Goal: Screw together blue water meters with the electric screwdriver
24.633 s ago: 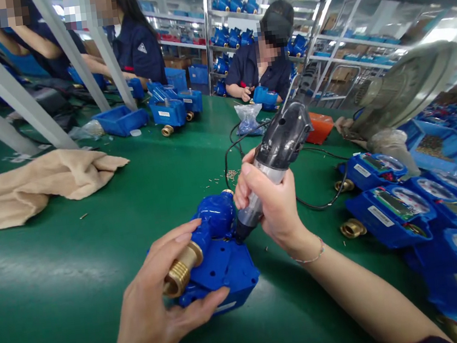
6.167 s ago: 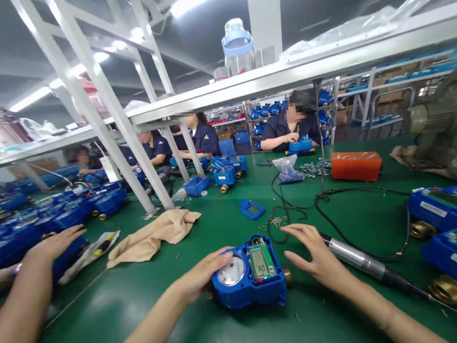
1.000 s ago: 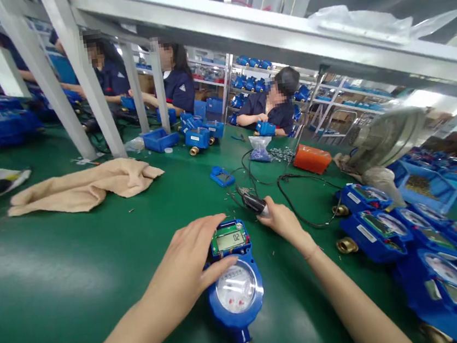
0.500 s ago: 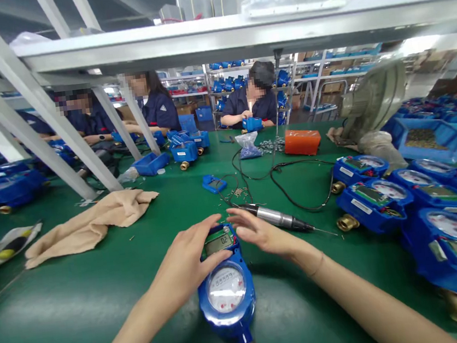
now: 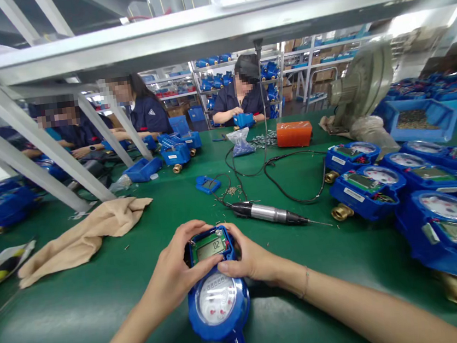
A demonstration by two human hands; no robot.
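Note:
A blue water meter (image 5: 219, 299) lies in front of me on the green bench, its round dial face up and a brass threaded end toward me. Its upper housing is uncovered, showing a small display with digits and a green circuit board. My left hand (image 5: 177, 265) grips the housing from the left, thumb across the lower edge of the display. From the right, my right hand (image 5: 252, 257) wraps the same housing, its thumb close to the left thumb. Fingers behind the housing are partly hidden. Beyond the hands lies an electric screwdriver (image 5: 268, 212) with a thin bit.
Several uncovered meters (image 5: 366, 191) crowd the right side. A beige cloth (image 5: 85, 237) lies left. Farther back are a small blue cover (image 5: 208, 184), loose screws (image 5: 233, 191), an orange box (image 5: 294, 133), a fan (image 5: 363, 84) and black cables. A metal shelf (image 5: 179, 31) spans overhead; co-workers sit opposite.
My right hand has moved from hovering beside the meter to gripping its right side. My left hand still holds the left side. The whole view has shifted slightly.

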